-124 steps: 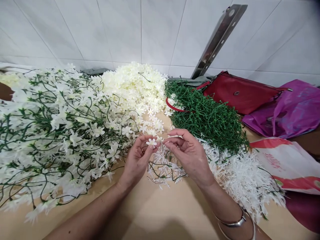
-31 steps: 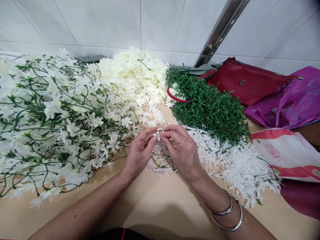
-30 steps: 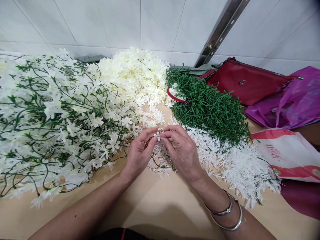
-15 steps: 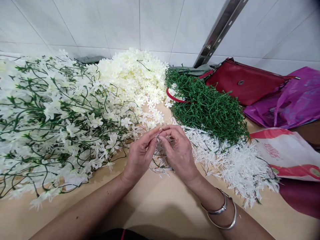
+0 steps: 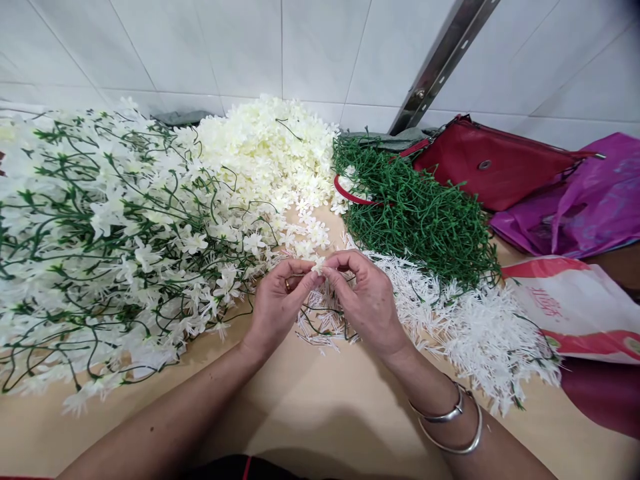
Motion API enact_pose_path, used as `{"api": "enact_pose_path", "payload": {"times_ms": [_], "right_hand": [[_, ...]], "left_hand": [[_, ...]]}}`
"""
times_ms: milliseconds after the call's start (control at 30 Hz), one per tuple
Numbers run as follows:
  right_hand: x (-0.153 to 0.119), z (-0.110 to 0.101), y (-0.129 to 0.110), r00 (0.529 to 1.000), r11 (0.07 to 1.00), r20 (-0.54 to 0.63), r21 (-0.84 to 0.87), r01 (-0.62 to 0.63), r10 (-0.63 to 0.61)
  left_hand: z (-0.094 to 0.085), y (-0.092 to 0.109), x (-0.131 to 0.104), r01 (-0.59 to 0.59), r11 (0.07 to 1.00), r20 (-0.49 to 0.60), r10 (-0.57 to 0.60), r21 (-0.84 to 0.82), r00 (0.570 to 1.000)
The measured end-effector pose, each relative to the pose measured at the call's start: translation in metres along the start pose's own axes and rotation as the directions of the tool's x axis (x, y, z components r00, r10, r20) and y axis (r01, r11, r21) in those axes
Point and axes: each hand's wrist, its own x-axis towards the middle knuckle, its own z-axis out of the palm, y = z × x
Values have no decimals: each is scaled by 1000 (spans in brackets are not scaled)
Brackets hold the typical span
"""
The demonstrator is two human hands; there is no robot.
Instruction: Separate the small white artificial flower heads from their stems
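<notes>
A small white artificial flower is pinched between the fingertips of both hands, over the middle of the table. My left hand grips it from the left with thumb and forefinger. From the other side my right hand holds it in a closed pinch. Just behind the fingers lie loose cream blossoms in a heap. White stamen pieces are scattered beneath the hands, and more white stamens are piled to the right. Green plastic stems form a mound at the back right.
Assembled white flowers on green stems cover the left of the table. On the right are a red bag, a purple plastic bag and a white and red packet. A tiled wall closes the back.
The flower now shows between the fingertips, where before only a tiny white bit was visible. Both hands have shifted slightly and the fingers have changed their pinch.
</notes>
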Motion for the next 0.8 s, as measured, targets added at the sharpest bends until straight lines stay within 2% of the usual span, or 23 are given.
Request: {"api": "enact_pose_path", "payload": {"times_ms": [133,433,600,800], "right_hand": [[-1,1,2,999,998,-29,-44,38,-40],[-5,5,-1,997,998,-52,-37,46,-48],[-4,2,-2,994,999,-99,-19,37,-38],[-4,0,-4,997,1000,-80,8,18,-18]], "left_hand": [[0,0,2,20,998,-23,-21,-52,1000],[-2,2,2,-7,1000,-6,6,-20,1000],[-3,7,3,54,995,-25,-56,-86,998],[-3,7,4,84,986,-43,-91,-141,995]]}}
